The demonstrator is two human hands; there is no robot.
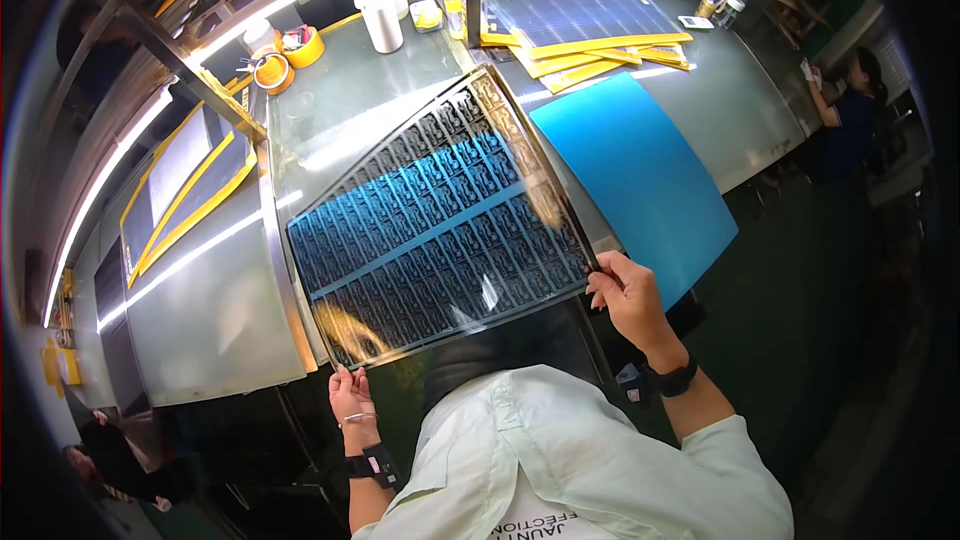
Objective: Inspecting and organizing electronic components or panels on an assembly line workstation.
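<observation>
A large glossy sheet (430, 240), see-through in places and printed with rows of a repeating dark pattern, is tilted in front of me over the table's near edge. My left hand (352, 402) pinches its near left corner between thumb and fingers. At the near right corner, my right hand (632, 302) grips the edge with curled fingers. Bright reflections lie across the sheet's surface. Just right of it, a plain blue sheet (645, 175) rests on the table and juts past the near edge, close to my right hand.
Yellow-edged patterned sheets (580, 20) are stacked at the back right, with more yellow-edged sheets (185, 180) at left. A white bottle (380, 20) and orange tape rolls (302, 47) stand at the back. Metal posts (190, 70) rise from the bench. Another person (855, 110) is at far right.
</observation>
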